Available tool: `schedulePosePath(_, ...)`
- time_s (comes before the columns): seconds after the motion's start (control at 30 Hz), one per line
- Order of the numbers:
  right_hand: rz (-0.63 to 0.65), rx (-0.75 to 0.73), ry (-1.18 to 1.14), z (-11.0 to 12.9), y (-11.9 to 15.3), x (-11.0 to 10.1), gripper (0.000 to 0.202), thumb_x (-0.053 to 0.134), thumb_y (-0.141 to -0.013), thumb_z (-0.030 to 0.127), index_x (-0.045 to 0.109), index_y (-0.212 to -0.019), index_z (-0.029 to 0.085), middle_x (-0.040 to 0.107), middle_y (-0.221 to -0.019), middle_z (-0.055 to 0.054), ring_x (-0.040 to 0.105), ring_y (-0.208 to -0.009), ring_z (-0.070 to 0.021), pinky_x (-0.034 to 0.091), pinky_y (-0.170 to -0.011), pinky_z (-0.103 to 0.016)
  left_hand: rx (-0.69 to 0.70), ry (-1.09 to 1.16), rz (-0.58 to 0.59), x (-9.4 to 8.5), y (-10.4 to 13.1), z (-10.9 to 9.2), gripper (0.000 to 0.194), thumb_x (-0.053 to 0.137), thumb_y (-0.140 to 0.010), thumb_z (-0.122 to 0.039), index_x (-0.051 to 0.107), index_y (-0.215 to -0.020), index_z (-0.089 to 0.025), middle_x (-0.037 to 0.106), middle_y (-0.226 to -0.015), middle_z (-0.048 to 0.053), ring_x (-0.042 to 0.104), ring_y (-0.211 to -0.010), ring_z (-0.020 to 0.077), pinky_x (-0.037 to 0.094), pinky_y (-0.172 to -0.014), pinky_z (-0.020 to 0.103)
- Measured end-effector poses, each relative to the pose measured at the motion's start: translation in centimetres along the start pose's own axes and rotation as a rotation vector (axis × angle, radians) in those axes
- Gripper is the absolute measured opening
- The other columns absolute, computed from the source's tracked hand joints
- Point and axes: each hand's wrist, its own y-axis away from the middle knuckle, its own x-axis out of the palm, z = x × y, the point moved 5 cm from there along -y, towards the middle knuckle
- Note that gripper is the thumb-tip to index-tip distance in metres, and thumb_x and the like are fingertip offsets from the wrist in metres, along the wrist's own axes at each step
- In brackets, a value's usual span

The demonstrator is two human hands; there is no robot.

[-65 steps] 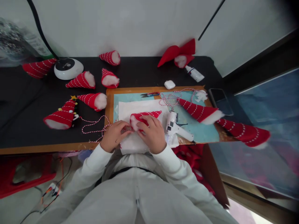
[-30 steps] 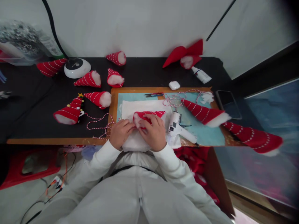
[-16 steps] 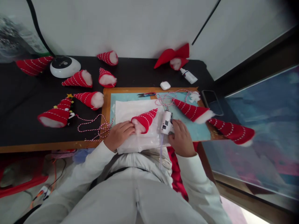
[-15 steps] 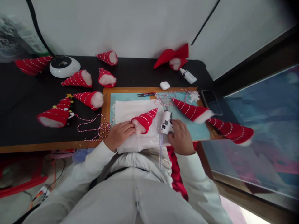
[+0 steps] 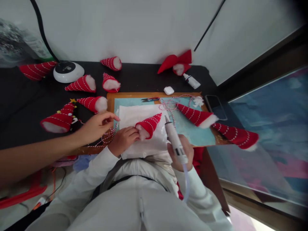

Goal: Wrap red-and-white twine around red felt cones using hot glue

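Red cone (image 5: 150, 126) lies on the white sheet (image 5: 128, 112), looks striped and stuffed, base (image 5: 143, 132) left uncovered — my left fingers (image 5: 131, 132) touch that end, grip unclear, my right fingers (image 5: 170, 154) wrap the glue gun (image 5: 173, 138), nozzle (image 5: 166, 119) clear of it.

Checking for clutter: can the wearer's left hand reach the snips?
Probably yes: the left hand touches a red cone, but the way over the white sheet to the snips looks free.
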Motion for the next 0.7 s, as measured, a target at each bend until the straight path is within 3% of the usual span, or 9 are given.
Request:
schedulePosePath(0.1, -0.006, -0.015, -0.036, 0.3, -0.1, 1.0, 0.012, 0.061, -0.083, 0.033, 0.057, -0.088, 0.023, 0.067, -0.089, -0.008, 0.067, -0.077, -0.0236, 0.053, -0.065, -0.035, -0.100, 0.085, 0.067, -1.3, -1.5, 1.5, 0.023, 0.049, -0.095, -0.024, 0.071, -0.098, -0.021, 0.065, -0.090, 0.004, 0.060, -0.072, 0.0136, 0.053, -0.060, 0.027)
schedulePosePath(0.23, -0.022, 0.062, 0.062, -1.9, -0.5, 0.9, 0.011, 0.060, -0.084, 0.030, 0.054, -0.091, 0.023, 0.063, -0.086, -0.005, 0.062, -0.076, -0.0228, 0.051, -0.066, -0.034, -0.197, 0.181, 0.066, 0.6, -3.5, 1.7, 0.019, 0.053, -0.092, -0.021, 0.072, -0.096, -0.019, 0.066, -0.093, 0.006, 0.063, -0.083, 0.0167, 0.055, -0.071, 0.032)
schedulePosePath(0.4, 0.066, 0.126, 0.295, -5.3, -1.4, 0.9, 0.018, 0.053, -0.079, 0.014, 0.057, -0.096, 0.019, 0.063, -0.093, -0.012, 0.058, -0.086, -0.0283, 0.051, -0.076, -0.041, -0.196, 0.277, 0.097, 3.2, -5.4, -0.5, 0.013, 0.060, -0.090, -0.025, 0.072, -0.092, -0.021, 0.071, -0.099, 0.006, 0.065, -0.091, 0.0184, 0.056, -0.081, 0.033)
schedulePosePath(0.53, 0.137, 0.129, 0.355, -7.6, -2.7, 1.0, 0.023, 0.052, -0.075, 0.009, 0.062, -0.096, 0.015, 0.063, -0.092, -0.014, 0.059, -0.086, -0.0297, 0.051, -0.079, -0.045, -0.138, 0.310, 0.144, 4.5, -5.7, -2.7, 0.013, 0.062, -0.090, -0.026, 0.072, -0.096, -0.020, 0.066, -0.106, 0.006, 0.063, -0.096, 0.0180, 0.055, -0.085, 0.032)
schedulePosePath(0.63, 0.194, 0.090, 0.357, -8.0, -3.6, 0.5, 0.029, 0.060, -0.073, 0.016, 0.064, -0.101, 0.014, 0.065, -0.095, -0.015, 0.061, -0.089, -0.0311, 0.052, -0.081, -0.046, -0.073, 0.281, 0.180, 5.2, -5.1, -3.8, 0.014, 0.062, -0.091, -0.025, 0.072, -0.101, -0.023, 0.061, -0.110, 0.005, 0.060, -0.103, 0.0188, 0.052, -0.093, 0.035)
schedulePosePath(0.7, 0.194, 0.070, 0.371, -6.9, -4.1, -0.2, 0.037, 0.065, -0.072, 0.021, 0.064, -0.108, 0.013, 0.066, -0.103, -0.017, 0.061, -0.095, -0.0339, 0.052, -0.083, -0.049, -0.030, 0.227, 0.212, 5.3, -4.6, -4.1, 0.012, 0.062, -0.090, -0.021, 0.071, -0.099, -0.023, 0.060, -0.109, 0.005, 0.058, -0.105, 0.0199, 0.049, -0.096, 0.036)
